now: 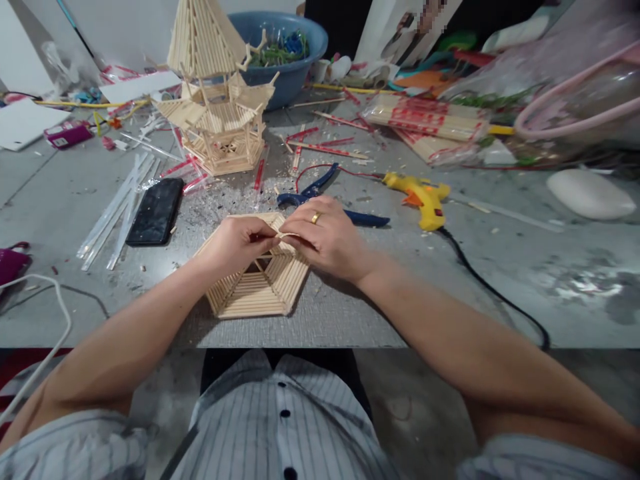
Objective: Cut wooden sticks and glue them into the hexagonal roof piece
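Note:
A hexagonal panel of wooden sticks (253, 305) with an opening in its middle lies on the grey table before me. Over its far side, my left hand (239, 241) and my right hand (327, 237) meet with pinched fingertips. Between them is a small pale piece of stick (287, 235), mostly covered by the fingers. A ring sits on one finger of my right hand. Just beyond that hand lie blue-handled pliers (367, 218), partly hidden by it.
A tiered stick pagoda (220, 127) stands behind, near a blue basin (300, 73). A yellow glue gun (423, 200) with a black cord lies to the right. Clear glue sticks (117, 210) and a black phone (156, 211) are at left. Bagged chopsticks (425, 119) lie at back right.

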{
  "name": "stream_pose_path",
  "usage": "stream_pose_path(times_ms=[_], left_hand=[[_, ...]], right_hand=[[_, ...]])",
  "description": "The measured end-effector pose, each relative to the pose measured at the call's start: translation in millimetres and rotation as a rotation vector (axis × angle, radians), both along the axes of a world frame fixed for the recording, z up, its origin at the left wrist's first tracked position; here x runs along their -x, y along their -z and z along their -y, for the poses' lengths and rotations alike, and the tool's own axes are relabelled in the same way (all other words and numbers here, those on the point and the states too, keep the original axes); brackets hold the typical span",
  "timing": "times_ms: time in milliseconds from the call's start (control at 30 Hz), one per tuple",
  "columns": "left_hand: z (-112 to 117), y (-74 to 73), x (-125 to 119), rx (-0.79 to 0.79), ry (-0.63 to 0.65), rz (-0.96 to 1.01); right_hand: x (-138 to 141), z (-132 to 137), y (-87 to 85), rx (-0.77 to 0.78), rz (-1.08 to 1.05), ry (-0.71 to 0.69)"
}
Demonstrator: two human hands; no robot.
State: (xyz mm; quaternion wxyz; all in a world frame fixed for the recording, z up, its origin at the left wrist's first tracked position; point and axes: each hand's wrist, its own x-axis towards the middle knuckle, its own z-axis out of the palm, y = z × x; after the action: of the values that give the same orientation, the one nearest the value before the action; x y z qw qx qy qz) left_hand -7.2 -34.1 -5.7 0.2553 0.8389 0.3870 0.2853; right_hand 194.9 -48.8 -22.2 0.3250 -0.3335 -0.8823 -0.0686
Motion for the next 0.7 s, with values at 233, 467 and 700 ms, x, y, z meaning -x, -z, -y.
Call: stream_pose_path(times_ms=[233, 467, 700], left_hand=[[2, -5.1, -2, -0.062, 0.068, -0.013], [-1, -8.4, -1, 0.18, 0.004, 0.111], [-9, -14.9, 2, 0.456, -0.252, 0.368]], right_hand=[[1, 1, 1.3, 0.024, -0.016, -0.005], [-18, -4, -21.2, -0.072, -0.049, 0.011], [-113, -29, -35.5, 0.421, -0.144, 1.369]])
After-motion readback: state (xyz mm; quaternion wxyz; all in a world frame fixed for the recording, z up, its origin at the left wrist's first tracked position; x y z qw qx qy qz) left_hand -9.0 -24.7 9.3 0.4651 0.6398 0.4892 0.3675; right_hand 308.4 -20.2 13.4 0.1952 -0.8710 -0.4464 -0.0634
